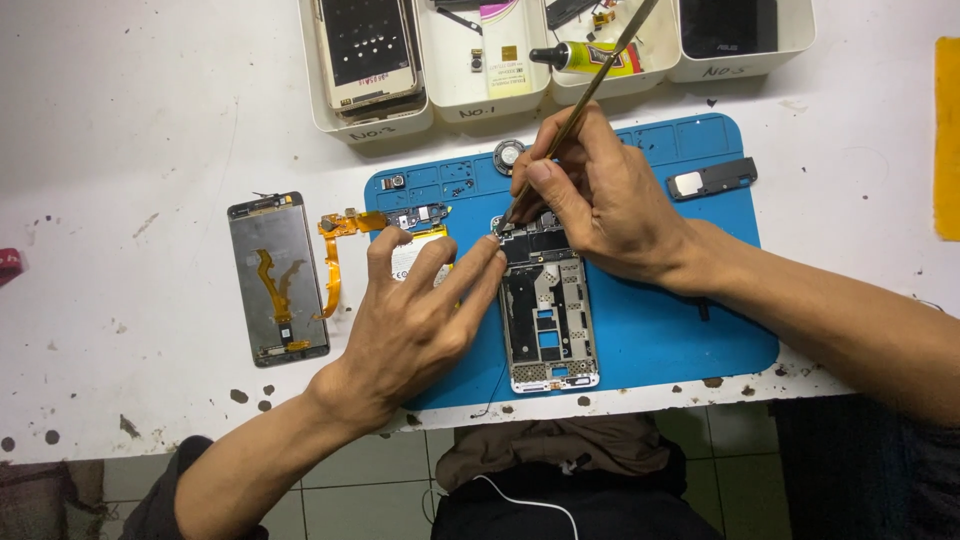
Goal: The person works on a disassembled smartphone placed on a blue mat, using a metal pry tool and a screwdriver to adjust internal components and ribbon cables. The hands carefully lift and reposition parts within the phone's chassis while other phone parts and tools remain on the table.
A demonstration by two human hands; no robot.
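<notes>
An opened phone frame [548, 325] lies upright on a blue work mat [660, 330]. My left hand [415, 320] rests on the mat, its fingertips pressing on the frame's top left corner. My right hand [590, 190] grips a thin metal pry tool [590, 85], whose tip touches the top left edge of the frame beside my left fingertips. Under my left fingers lies a pale battery [408, 255], partly hidden.
A detached screen panel [277, 278] with an orange flex cable [335, 260] lies left of the mat. A small circuit board [418, 215], a round speaker [509, 155] and a black speaker module [712, 178] sit on the mat. White bins [480, 95] hold parts and a glue tube [585, 57].
</notes>
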